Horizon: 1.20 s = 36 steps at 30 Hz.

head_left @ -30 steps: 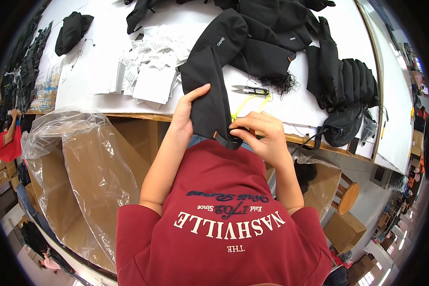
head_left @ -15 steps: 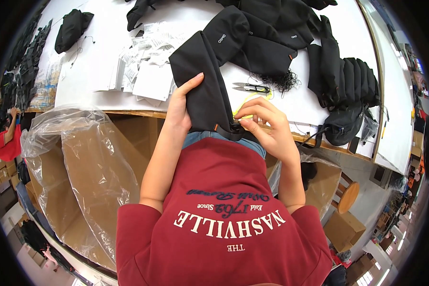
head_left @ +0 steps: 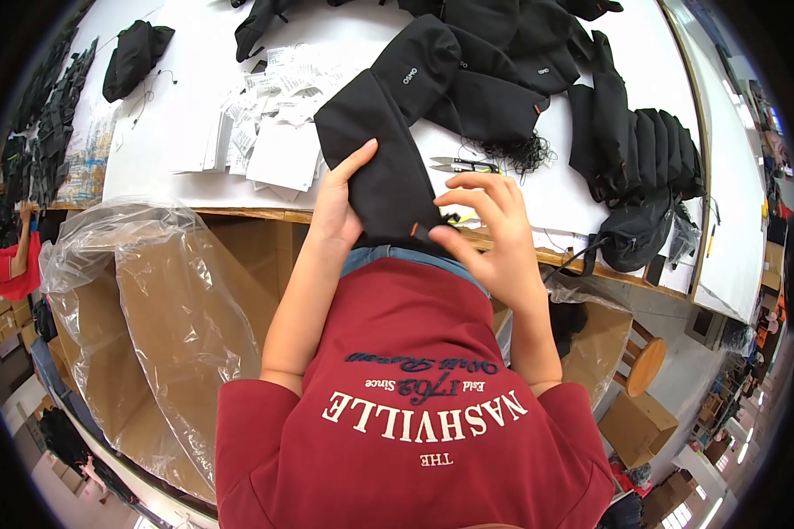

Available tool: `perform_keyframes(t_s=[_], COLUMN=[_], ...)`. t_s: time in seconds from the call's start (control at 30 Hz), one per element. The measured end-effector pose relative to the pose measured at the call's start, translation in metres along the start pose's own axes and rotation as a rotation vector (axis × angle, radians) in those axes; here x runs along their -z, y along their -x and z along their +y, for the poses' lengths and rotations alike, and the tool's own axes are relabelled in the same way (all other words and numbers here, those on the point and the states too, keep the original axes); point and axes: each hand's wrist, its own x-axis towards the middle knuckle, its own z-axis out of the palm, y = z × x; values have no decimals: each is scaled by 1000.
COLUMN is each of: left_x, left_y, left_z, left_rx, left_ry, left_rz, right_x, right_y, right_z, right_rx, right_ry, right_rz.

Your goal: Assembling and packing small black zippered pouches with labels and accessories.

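Left hand grasped black fabric pouch, thumb on top, fingers hidden beneath. Pouch was held before person's waist, across near edge of white table. Right hand, thumb and fingers parted, stood beside orange tab; contact could not be told. Thread snips lay beyond.

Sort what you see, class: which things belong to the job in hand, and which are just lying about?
Belongs to the job:
Black pouch, held by the left hand
Scissors near the right hand, probably

Lying about, apparently:
White papers
Plastic sheet
Wooden stool
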Motion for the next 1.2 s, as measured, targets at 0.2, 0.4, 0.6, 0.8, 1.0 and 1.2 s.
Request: perform_keyframes(t_s=[0.2,0.4,0.6,0.8,1.0,1.2], left_x=[-10,13,10,5,12,13], left_y=[9,7,19,27,25,21], left_z=[-11,-10,31,29,23,29], left_rx=[102,-108,-516,-661,-838,-929], left_ry=[138,-212,-725,-942,-816,-869], left_rz=[-153,-188,-466,-455,-409,-473], right_x=[-20,1,21,20,21,31], right_y=[3,2,9,3,8,3], right_z=[3,19,28,25,42,61], right_rx=[21,-133,-392,-388,-298,-77], right_ry=[326,-113,-625,-808,-803,-470], right_rz=[-74,80,63,116,81,-3])
